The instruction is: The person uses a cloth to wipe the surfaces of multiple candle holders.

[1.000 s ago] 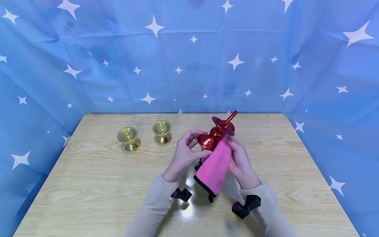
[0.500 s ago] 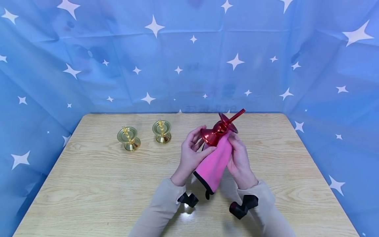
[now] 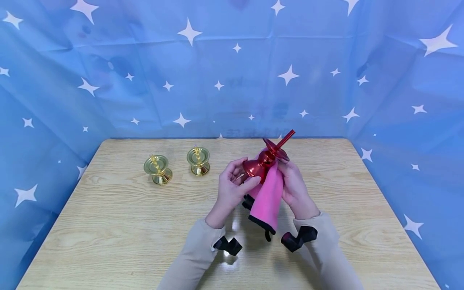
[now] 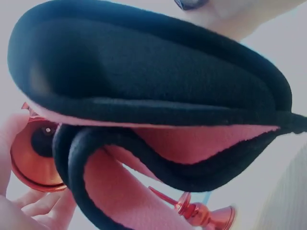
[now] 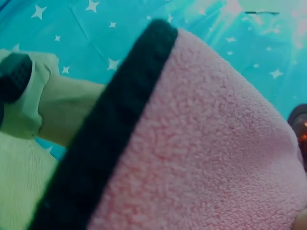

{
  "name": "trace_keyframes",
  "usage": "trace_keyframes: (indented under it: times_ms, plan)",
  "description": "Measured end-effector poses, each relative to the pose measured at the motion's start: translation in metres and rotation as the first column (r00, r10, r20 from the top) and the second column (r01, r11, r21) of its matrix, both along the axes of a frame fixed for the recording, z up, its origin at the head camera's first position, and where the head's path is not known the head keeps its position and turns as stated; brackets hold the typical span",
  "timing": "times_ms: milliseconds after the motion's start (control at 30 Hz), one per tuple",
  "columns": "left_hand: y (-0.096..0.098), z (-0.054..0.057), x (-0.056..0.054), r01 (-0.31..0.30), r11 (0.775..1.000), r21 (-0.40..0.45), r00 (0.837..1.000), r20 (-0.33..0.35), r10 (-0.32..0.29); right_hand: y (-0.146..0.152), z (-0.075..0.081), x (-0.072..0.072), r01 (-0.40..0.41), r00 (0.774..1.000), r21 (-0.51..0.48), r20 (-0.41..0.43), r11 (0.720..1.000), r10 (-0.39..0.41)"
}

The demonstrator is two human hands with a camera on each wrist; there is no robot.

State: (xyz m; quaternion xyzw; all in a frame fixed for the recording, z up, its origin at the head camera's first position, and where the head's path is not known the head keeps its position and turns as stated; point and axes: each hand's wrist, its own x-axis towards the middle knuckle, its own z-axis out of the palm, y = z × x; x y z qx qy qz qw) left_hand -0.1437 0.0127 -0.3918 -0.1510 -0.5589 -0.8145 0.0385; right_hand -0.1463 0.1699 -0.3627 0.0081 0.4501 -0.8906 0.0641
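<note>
A shiny red candle holder, with a flared base, a round dish and a thin red stick, is held tilted above the table, stick toward the upper right. My left hand grips its base between thumb and fingers. A pink cloth with black edging hangs from my right hand, which pinches it against the holder's neck below the dish. The cloth's folds fill much of both wrist views. In the left wrist view, the holder's hollow base shows beside the left fingers. The right fingertips are partly hidden.
Two gold candle holders stand at the table's back left. Another red candle holder appears low in the left wrist view. A blue curtain with white stars rises behind the wooden table.
The red candle holder shifted right, then slightly back left, with both hands. The pink cloth has swung a little to the right and hangs more steeply. The gold holders stay put.
</note>
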Motion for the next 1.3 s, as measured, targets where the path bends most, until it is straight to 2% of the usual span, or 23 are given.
trace_keyframes:
  times_ms: [133,267,433,500,567,633,700,733,800,867,933,1000,1067,1133,1200,1300]
  plan:
    - [0.004,0.000,0.000,-0.042,0.998,0.048,0.999,0.011,0.041,-0.002,-0.001,0.000,0.047,0.998,0.134,0.030,0.990,-0.052]
    - [0.007,-0.002,-0.001,-0.099,0.992,0.082,0.995,0.007,0.099,-0.008,-0.002,0.005,0.121,0.990,0.297,0.029,0.947,-0.136]
    - [0.008,0.000,-0.003,-0.159,0.985,0.066,0.987,-0.013,0.160,-0.013,-0.002,0.016,0.209,0.978,0.460,-0.081,0.863,-0.194]
    - [0.007,0.000,-0.004,-0.179,0.982,0.062,0.983,-0.020,0.181,-0.015,0.000,0.021,0.253,0.967,0.493,-0.146,0.832,-0.207]
    - [0.006,0.001,-0.004,-0.193,0.979,0.064,0.981,-0.021,0.195,-0.017,0.003,0.026,0.292,0.954,0.498,-0.217,0.817,-0.209]
    - [0.006,0.000,-0.004,-0.203,0.977,0.066,0.979,-0.022,0.205,-0.019,0.006,0.031,0.339,0.929,0.491,-0.311,0.803,-0.202]
    - [0.006,-0.001,-0.004,-0.204,0.976,0.071,0.978,-0.023,0.206,-0.021,0.009,0.034,0.385,0.887,0.483,-0.428,0.786,-0.172]
    - [0.006,-0.001,-0.004,-0.200,0.977,0.078,0.979,-0.023,0.202,-0.023,0.010,0.034,0.416,0.856,0.489,-0.495,0.767,-0.148]
    - [0.005,-0.002,-0.003,-0.183,0.978,0.104,0.982,-0.019,0.186,-0.024,0.010,0.032,0.483,0.779,0.507,-0.621,0.714,-0.086]
    - [0.004,-0.003,-0.002,-0.167,0.977,0.131,0.985,-0.022,0.171,-0.024,0.009,0.030,0.540,0.705,0.523,-0.709,0.660,-0.014]
    - [0.002,-0.004,-0.002,-0.153,0.976,0.152,0.987,-0.024,0.159,-0.024,0.007,0.028,0.578,0.645,0.526,-0.763,0.624,0.046]
    - [0.000,-0.005,-0.001,-0.144,0.976,0.164,0.989,-0.018,0.149,-0.022,0.005,0.028,0.597,0.605,0.522,-0.792,0.609,0.084]
    - [-0.001,-0.006,-0.001,-0.135,0.976,0.172,0.990,-0.005,0.138,-0.021,0.004,0.027,0.602,0.585,0.514,-0.805,0.611,0.100]
    - [-0.002,-0.006,-0.001,-0.128,0.974,0.185,0.992,0.013,0.128,-0.020,0.001,0.026,0.604,0.577,0.505,-0.810,0.617,0.098]
    - [-0.002,-0.006,-0.001,-0.119,0.973,0.198,0.993,0.029,0.116,-0.018,-0.001,0.026,0.591,0.589,0.497,-0.804,0.636,0.081]
    - [-0.002,-0.006,-0.002,-0.110,0.973,0.203,0.994,0.036,0.105,-0.018,-0.005,0.025,0.562,0.624,0.483,-0.780,0.671,0.039]
